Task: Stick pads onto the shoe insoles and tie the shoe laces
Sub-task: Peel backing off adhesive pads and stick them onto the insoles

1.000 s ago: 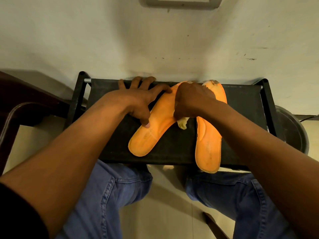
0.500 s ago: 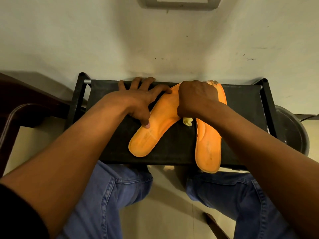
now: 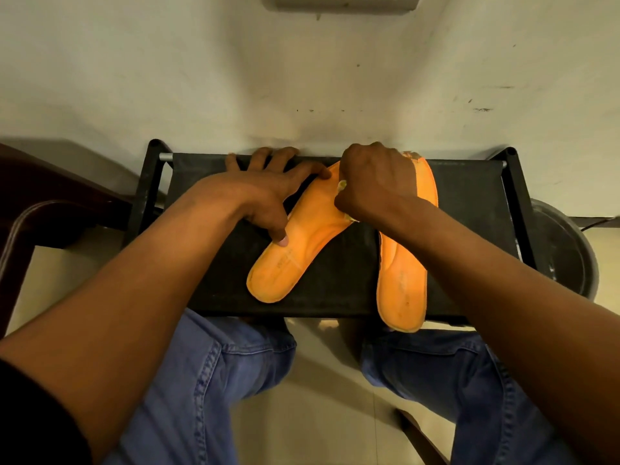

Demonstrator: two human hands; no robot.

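1. We have two orange foam shoe insoles lying on a black fabric-topped folding stool (image 3: 469, 203) set against the pale wall (image 3: 302, 78), with our knees in blue jeans (image 3: 208, 380) just below its near edge.

2. The left insole (image 3: 295, 253) lies at a slant, heel toward us and toe angled up to the right. The right insole (image 3: 402, 283) lies nearly straight, its heel hanging a little over the stool's near edge. Their toe ends meet under our right hand.

3. Our left hand (image 3: 261, 196) lies spread and flat, fingers reaching to the stool's far rail, index fingertip touching the slanted insole's toe edge and thumb pressing its near side. We judge this is a hold-down, so the insole cannot slide while the other hand works.

4. Our right hand (image 3: 375, 182) is curled into a loose fist over the toe ends. A small pale yellowish pad (image 3: 342, 185) peeks out at the fist's left edge, so the fingers seem closed round it, though most of it is hidden.

5. The pad therefore sits at the forefoot of the slanted insole, right under the grip, between our two hands. We judge it is being pressed down to stick.

6. No shoe or laces are in view.
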